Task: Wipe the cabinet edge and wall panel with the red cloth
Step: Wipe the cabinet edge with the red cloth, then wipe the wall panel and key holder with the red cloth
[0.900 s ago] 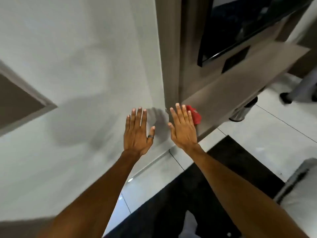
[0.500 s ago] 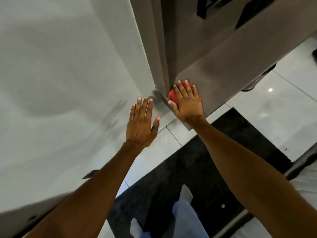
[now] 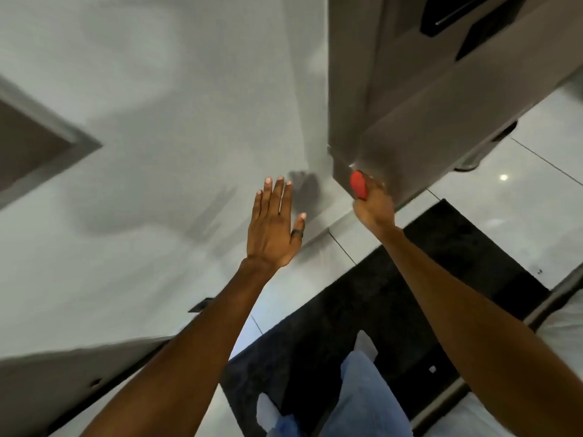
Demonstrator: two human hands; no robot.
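My right hand [image 3: 373,205] grips the red cloth [image 3: 358,185] and presses it against the lower corner of the brown cabinet edge [image 3: 342,165]. Only a small part of the cloth shows above my fingers. My left hand [image 3: 273,228] is flat with fingers apart, resting against or just off the pale grey wall panel [image 3: 157,152], left of the cabinet. A dark ring sits on its thumb.
The cabinet top [image 3: 441,99] runs up to the right, with a black screen [image 3: 457,14] above it. A black rug [image 3: 362,310] lies on glossy white floor tiles [image 3: 520,184]. My jeans leg [image 3: 366,402] shows below. A recessed brown frame [image 3: 28,149] sits at the left.
My right hand has curled from flat on the cabinet top into a grip on the cloth at the corner edge. The left hand stays on the wall. The view shifted.
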